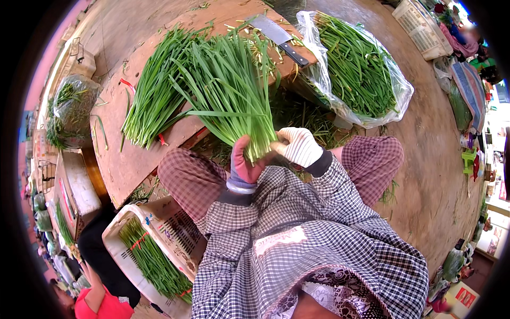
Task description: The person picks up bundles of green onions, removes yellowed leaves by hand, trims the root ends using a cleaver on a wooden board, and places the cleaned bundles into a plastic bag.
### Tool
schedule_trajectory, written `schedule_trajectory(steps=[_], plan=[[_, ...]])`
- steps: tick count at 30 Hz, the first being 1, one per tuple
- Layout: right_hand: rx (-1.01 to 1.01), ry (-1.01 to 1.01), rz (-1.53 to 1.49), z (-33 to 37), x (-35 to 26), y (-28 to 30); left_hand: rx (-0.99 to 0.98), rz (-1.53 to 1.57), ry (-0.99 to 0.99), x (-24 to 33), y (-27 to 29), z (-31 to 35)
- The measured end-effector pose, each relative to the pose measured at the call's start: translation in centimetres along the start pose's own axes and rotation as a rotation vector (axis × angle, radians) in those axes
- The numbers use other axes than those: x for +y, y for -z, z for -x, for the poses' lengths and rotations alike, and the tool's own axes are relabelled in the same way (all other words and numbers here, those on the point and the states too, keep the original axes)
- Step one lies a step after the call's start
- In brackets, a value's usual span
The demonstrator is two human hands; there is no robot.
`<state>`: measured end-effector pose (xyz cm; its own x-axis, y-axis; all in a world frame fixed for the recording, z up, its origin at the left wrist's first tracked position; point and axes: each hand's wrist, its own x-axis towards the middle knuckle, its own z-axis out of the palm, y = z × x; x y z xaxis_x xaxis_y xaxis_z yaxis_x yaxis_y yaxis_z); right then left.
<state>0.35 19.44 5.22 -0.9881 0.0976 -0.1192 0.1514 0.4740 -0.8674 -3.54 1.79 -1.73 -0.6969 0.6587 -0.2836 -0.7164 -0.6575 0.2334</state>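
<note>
A loose bunch of garlic chives (226,90) stands fanned out above my lap, its pale stem ends toward me. My left hand (246,169), in a pink and purple glove, is closed round the stems near their lower end. My right hand (300,146), in a white striped glove, has its fingers bent against the right side of the same stems; the fingertips are slightly blurred. Just left of the bunch, a pile of chives (159,90) lies on a board (114,133). A cleaver (279,37) with a black handle rests at the far end among cut stem bits.
At the far right, a clear plastic bag (404,95) is full of green chives. A white plastic crate (114,234) by my left leg holds chives tied with red bands. Red ties (127,85) lie on the board. Another person's arm (95,290) shows at the lower left.
</note>
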Motion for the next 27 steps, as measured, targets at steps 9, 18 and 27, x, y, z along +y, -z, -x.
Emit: schedule_trajectory(steps=[9,18,27], plan=[[-0.031,-0.258,-0.316,0.5,0.1,-1.3,0.002,-0.007,0.007,-0.2,-1.0,-0.3],[0.018,-0.330,-0.465,0.7,0.6,-2.1,0.037,-0.147,-0.069,-0.8,0.9,-0.6],[0.060,-0.227,-0.396,-0.1,1.6,-1.6,-0.077,0.129,0.053,-0.1,-3.0,-0.3]])
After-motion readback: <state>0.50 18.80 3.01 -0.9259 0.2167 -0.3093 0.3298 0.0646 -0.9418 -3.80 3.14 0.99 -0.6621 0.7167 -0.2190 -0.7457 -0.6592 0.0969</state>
